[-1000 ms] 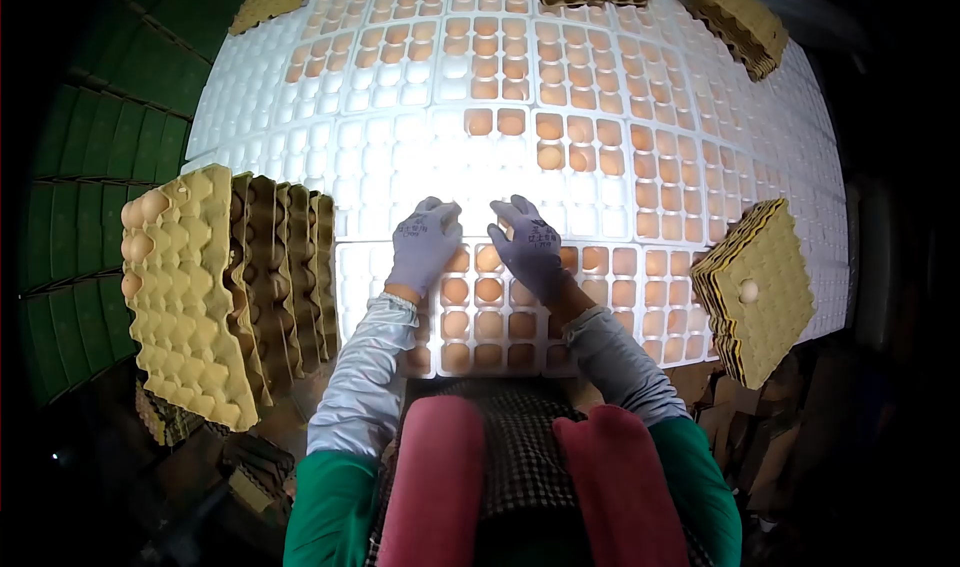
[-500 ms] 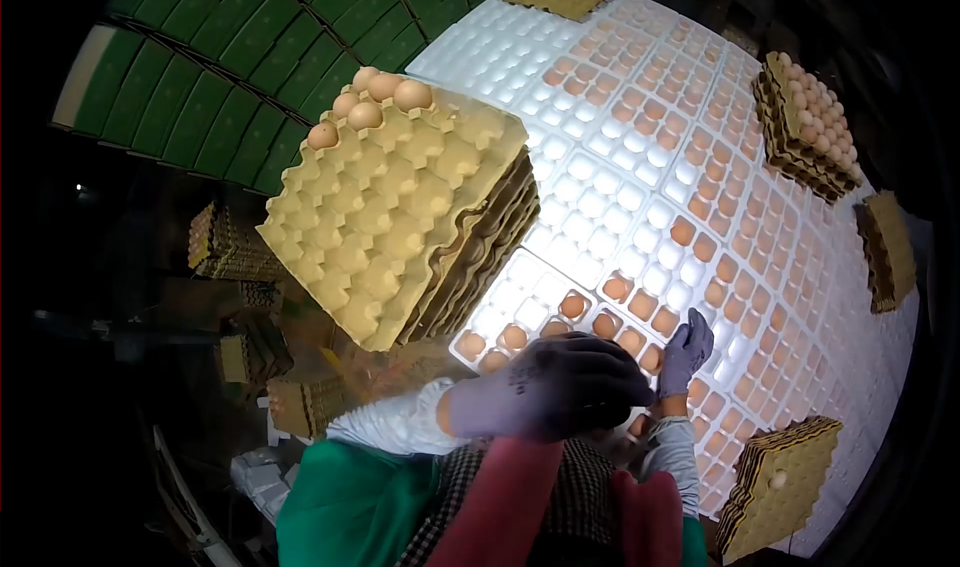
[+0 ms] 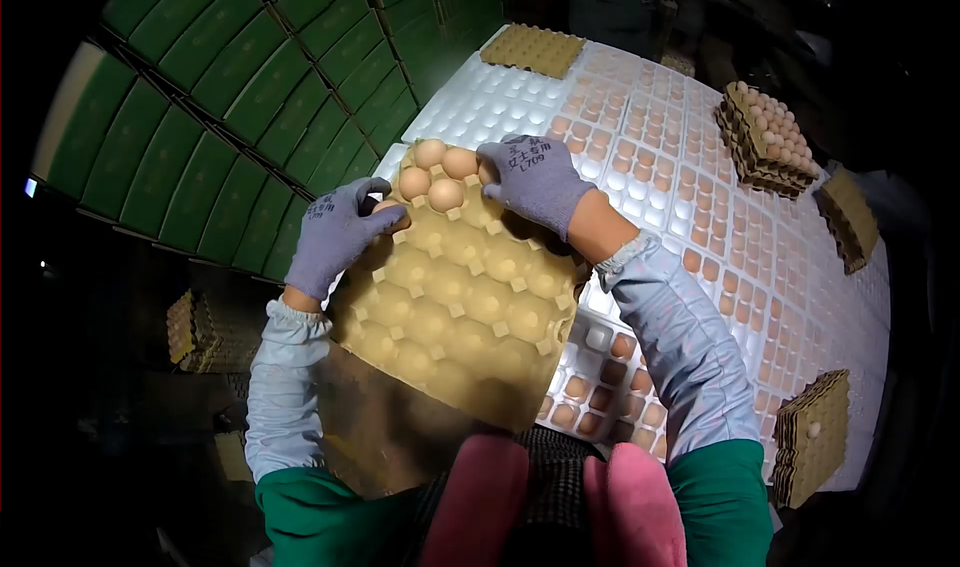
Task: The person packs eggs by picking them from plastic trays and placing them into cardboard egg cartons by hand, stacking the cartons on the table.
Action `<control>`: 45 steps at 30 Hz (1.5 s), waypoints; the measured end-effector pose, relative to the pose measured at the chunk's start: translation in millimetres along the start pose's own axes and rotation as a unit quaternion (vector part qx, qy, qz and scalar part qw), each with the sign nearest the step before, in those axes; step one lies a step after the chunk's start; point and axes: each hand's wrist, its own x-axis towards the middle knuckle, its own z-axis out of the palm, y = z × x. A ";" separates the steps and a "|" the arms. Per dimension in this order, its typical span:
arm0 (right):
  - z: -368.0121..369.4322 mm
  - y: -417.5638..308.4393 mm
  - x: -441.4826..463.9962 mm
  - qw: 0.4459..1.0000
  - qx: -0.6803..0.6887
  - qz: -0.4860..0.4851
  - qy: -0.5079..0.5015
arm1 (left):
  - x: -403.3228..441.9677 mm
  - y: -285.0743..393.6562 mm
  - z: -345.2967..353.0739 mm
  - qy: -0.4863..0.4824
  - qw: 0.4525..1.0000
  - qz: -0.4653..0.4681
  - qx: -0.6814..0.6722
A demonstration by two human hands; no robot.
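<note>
A yellow-brown egg tray (image 3: pixel 450 302) lies on top of a stack at the left of the white packing surface. Several brown eggs (image 3: pixel 445 195) sit in its far corner; its nearer cups hold none. My left hand (image 3: pixel 338 235), in a grey-purple glove, has its fingers curled round an egg (image 3: pixel 395 213) at the tray's left edge. Across the corner, my gloved right hand (image 3: pixel 535 182) closes its fingertips on an egg (image 3: pixel 488 172), mostly hidden by the glove. White plastic trays (image 3: pixel 598 337) with brown eggs in part of their cups lie right of the stack, partly behind my right forearm.
Green boxes (image 3: pixel 250 97) are stacked at the upper left. An egg-filled tray stack (image 3: pixel 775 132) stands at the back right, near another tray stack (image 3: pixel 848 217). One more stack (image 3: pixel 812 437) with a single egg stands lower right. A flat tray (image 3: pixel 532 51) lies at the far edge.
The view has turned left. Both hands have moved from the white trays to the eggs on the yellow-brown tray, and their fingers have closed round eggs there.
</note>
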 end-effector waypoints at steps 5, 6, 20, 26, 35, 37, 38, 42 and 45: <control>17.1 28.9 2.1 0.896 0.387 0.042 0.212 | 2.7 -57.8 -10.6 0.071 0.759 -0.025 -0.647; 8.2 26.1 6.1 0.837 0.501 0.069 0.209 | 19.7 -70.8 -14.2 0.040 0.744 -0.014 -0.667; -7.5 -2.0 6.0 0.793 0.596 0.107 0.069 | 68.6 -65.7 8.7 -0.065 0.944 0.155 -0.285; 6.9 -86.2 34.7 0.969 -0.210 0.061 -0.111 | 111.5 -22.3 -7.2 -0.115 0.962 0.223 -0.112; 17.9 -9.5 -128.3 0.910 0.341 -0.003 0.237 | 120.5 -1.6 0.5 -0.072 0.940 0.276 0.187; 33.1 28.7 -211.5 0.860 0.452 0.072 0.224 | 132.5 -34.8 -6.3 -0.043 0.969 0.217 0.115; 51.6 49.2 -254.0 0.790 0.548 0.182 0.208 | 148.4 -64.4 -15.6 -0.067 0.974 0.214 0.011; 80.6 143.9 -398.0 0.675 0.469 0.495 0.282 | 112.7 36.8 -8.8 -0.057 0.970 0.198 -0.130; 146.4 244.8 -478.8 0.741 0.133 0.593 0.286 | 53.8 204.1 76.5 -0.131 0.950 0.229 -0.167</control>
